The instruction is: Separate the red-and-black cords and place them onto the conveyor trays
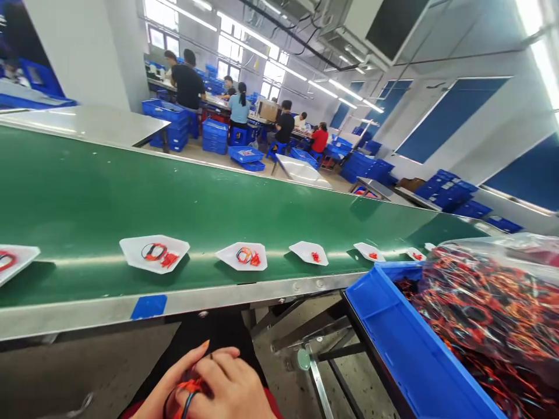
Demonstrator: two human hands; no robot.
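Both my hands meet low in the view, in front of my lap. My left hand (172,372) is curled around a small bundle of red-orange and black wires (191,387). My right hand (231,381) lies over it, its bent fingers closed on the same bundle. Parts of the wires are hidden between the fingers. Past my hands, white dishes stand in a row on a green conveyor belt (131,198). One dish (135,251) holds a ring of wire and a red bunch, and another dish (227,256) holds similar pieces.
A blue bin (393,343) to my right carries a clear bag of red and black wires (489,302). The belt's metal edge (187,299) bears a piece of blue tape (149,306). Several people sit or stand by tables and blue crates (213,137) in the background.
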